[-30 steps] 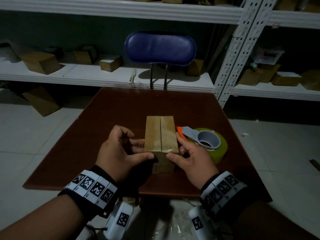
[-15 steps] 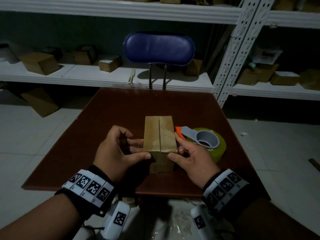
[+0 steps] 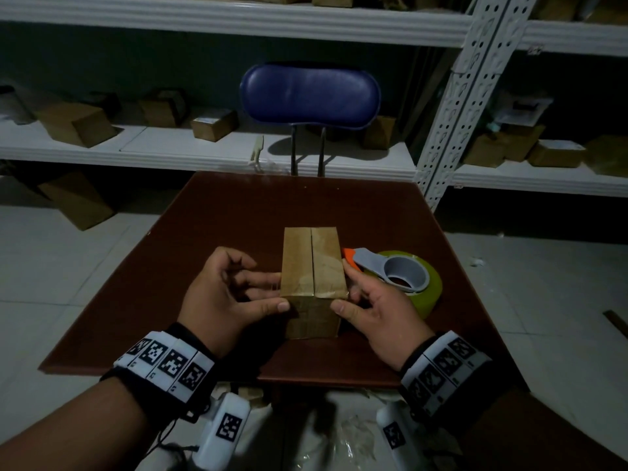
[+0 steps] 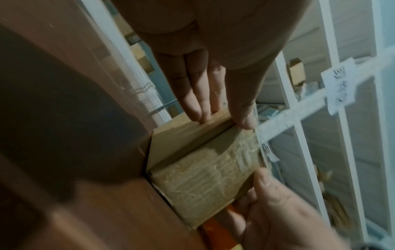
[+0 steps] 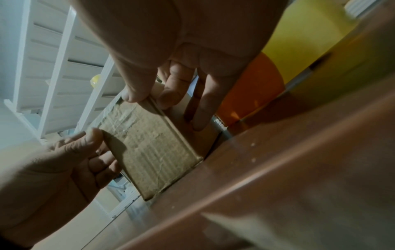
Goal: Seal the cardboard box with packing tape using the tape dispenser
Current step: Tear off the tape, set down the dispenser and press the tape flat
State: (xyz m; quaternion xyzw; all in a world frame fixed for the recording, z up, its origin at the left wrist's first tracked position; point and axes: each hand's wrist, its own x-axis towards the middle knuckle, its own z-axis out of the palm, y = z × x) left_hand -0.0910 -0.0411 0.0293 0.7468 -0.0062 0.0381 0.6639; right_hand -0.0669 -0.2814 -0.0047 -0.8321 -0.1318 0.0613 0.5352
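My left hand and right hand press straight, open fingers on both sides of the box, mid-frame. The tape dispenser lies just right of it on the bench.

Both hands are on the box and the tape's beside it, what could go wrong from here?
1. The left hand and right hand press the cardboard box at its sides; when one lets go for the tape dispenser, the top seam may gape open.
2. The dispenser's orange end lies close by the right hand, so a hasty reach could knock it away.
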